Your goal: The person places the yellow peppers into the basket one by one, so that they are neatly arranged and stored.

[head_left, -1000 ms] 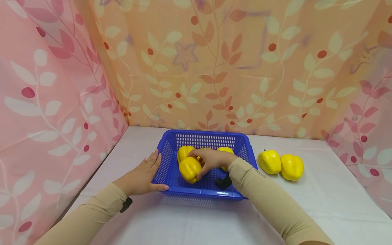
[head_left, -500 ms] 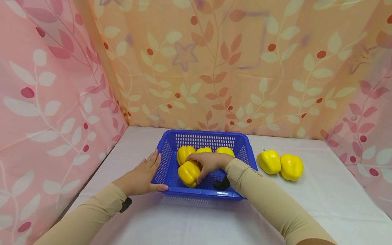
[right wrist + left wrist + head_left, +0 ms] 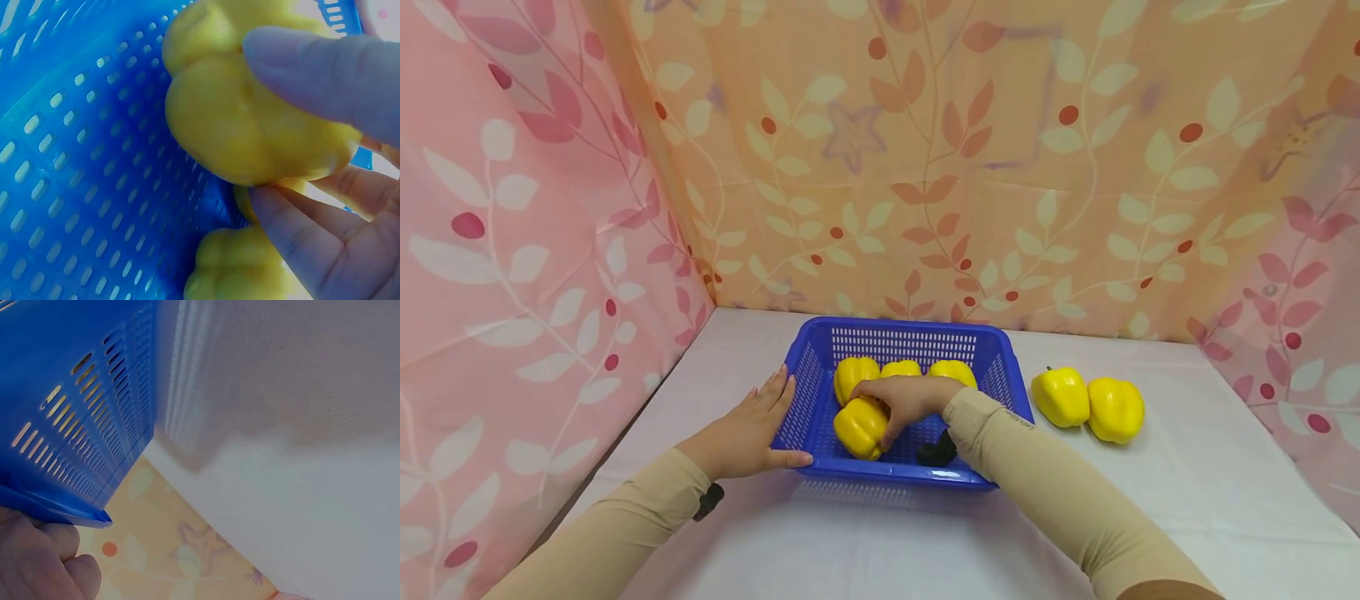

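Observation:
My right hand (image 3: 912, 397) grips a yellow bell pepper (image 3: 859, 432) inside the blue plastic basket (image 3: 891, 472), near its front left. In the right wrist view the thumb (image 3: 294, 69) lies over the bell pepper and the fingers (image 3: 297, 231) come round its other side. Behind it in the basket stand a bell pepper (image 3: 853, 375) at the left, one (image 3: 901, 367) in the middle and one (image 3: 952, 372) at the right, partly hidden by my hand. My left hand (image 3: 747, 435) rests on the basket's left rim, fingers stretched along it, thumb on the front rim.
Two more yellow bell peppers, one with a stem (image 3: 1060, 397) and one beside it (image 3: 1116, 409), lie on the white tablecloth (image 3: 880, 550) right of the basket. Patterned curtains (image 3: 925, 167) close off the back and sides. A black wrist device (image 3: 937, 451) hangs under the right wrist.
My right hand has moved slightly left and towards the front of the basket with the bell pepper, showing more of the ones behind. The left hand stays on the rim.

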A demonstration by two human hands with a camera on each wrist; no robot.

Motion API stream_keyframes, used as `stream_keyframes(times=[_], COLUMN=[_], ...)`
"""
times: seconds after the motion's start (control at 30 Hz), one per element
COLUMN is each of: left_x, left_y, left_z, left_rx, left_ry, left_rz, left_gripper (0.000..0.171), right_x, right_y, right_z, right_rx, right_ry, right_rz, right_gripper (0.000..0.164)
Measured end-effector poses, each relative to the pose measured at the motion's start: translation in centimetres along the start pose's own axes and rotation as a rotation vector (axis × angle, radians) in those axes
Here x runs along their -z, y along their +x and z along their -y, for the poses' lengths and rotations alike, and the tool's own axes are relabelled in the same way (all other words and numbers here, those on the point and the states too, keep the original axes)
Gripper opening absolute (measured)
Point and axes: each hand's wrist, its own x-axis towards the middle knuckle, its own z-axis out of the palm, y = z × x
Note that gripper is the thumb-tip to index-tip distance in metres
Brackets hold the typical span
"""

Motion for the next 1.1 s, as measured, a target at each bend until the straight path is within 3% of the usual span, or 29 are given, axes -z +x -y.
stream_keyframes(times=[0.67, 1.1], left_x=[0.01, -0.18], left_y=[-0.18, -0.1], left_z=[-0.08, 0.02], left_rx=[0.016, 0.021], left_ry=[-0.004, -0.004], left_rz=[0.007, 0.015], left_gripper=[0.115, 0.115], right_x=[-0.19, -0.12], right_y=[0.54, 0.58], right_z=[0.14, 0.17], right_rx=[-0.071, -0.073], right_ry=[0.121, 0.062], right_rz=[0.083, 0.038], right_gripper=[0.06, 0.06])
